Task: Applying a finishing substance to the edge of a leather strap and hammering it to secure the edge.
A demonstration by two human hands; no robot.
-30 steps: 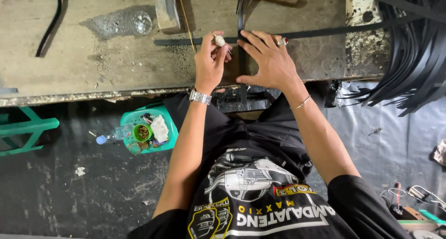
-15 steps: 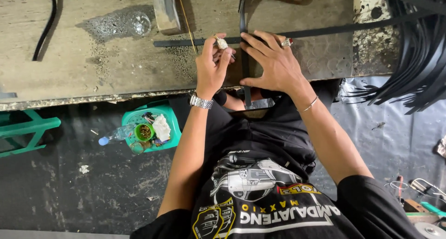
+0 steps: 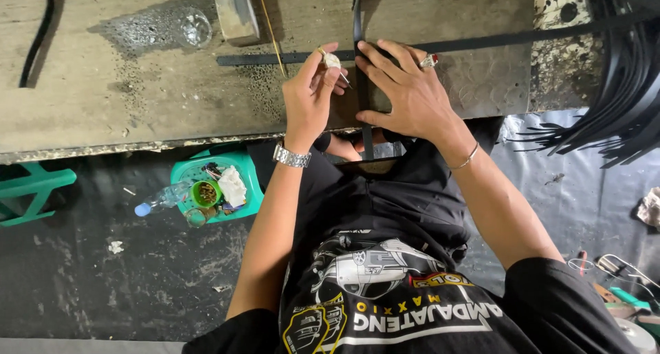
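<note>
Fingers (image 3: 323,64) of our left hand (image 3: 309,103) were pinched shut on a small pale-handled tool (image 3: 333,60), tip down on the long black strap (image 3: 289,57). That strap lay flat across the desk (image 3: 124,100), left to right. Our right hand (image 3: 412,93) was spread open, palm down, just right of the tool, pressing the strap and gripping nothing. A second black strap (image 3: 357,24) crossed the long one under that hand and hung over the desk's near edge. Left of the long strap: a clear glass (image 3: 195,28). Below the desk edge: a green stool (image 3: 216,185).
</note>
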